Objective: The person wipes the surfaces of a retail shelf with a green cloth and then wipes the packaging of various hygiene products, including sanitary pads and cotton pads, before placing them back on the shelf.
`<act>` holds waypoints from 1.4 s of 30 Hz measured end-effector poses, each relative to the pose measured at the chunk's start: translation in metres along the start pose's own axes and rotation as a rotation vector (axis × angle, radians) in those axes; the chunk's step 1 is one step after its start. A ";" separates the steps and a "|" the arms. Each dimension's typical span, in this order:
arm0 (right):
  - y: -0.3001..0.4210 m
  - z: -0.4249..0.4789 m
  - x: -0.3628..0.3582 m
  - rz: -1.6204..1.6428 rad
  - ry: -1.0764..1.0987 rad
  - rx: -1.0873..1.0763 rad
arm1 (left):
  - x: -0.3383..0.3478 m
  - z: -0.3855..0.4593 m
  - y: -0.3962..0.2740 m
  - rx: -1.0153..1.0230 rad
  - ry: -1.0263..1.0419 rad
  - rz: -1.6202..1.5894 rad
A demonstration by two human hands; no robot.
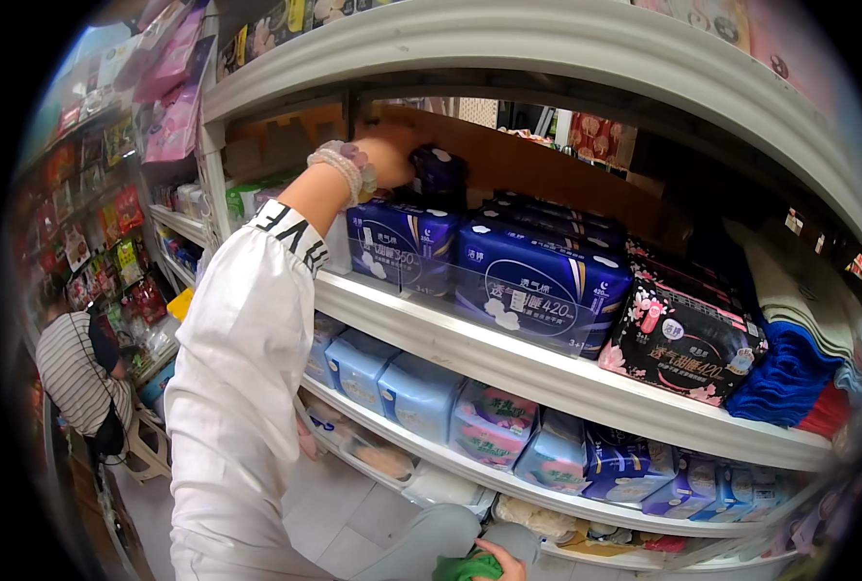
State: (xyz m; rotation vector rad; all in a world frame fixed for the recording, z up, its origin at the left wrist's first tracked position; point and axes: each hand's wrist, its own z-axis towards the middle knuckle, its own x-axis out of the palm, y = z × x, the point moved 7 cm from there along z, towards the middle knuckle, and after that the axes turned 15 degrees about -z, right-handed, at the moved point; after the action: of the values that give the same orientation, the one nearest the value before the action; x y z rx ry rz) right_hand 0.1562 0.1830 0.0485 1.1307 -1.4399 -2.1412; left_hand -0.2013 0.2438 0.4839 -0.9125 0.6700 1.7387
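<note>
My left hand [391, 152], blurred, reaches deep onto the upper shelf in a white sleeve, with beaded bracelets at the wrist. It is beside a small dark blue package [439, 168] behind the front row; its fingers are too unclear to show a grip. Below it stand dark blue pad packs [402, 243], larger blue packs [540, 283] and a black floral pack [681, 338]. At the bottom edge, by my knees, my right hand [502, 561] holds a bunched green cloth [467, 568].
A clear plastic lip [431, 279] runs along the front of the white shelf [416, 327]. Folded blue cloths [786, 370] lie at its right end. Light blue packs [420, 392] fill the shelf below. At left, a person [82, 370] in stripes sits on a stool [140, 447] by hanging goods.
</note>
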 end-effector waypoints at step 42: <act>-0.006 0.000 0.015 0.041 0.120 -0.012 | -0.003 0.014 0.003 0.071 -0.016 -0.627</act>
State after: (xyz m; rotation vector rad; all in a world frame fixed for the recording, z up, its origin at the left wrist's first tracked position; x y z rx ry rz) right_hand 0.1479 0.1762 0.0366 1.1937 -1.3839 -2.0152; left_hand -0.2072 0.2519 0.4939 -0.9328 0.3729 1.1544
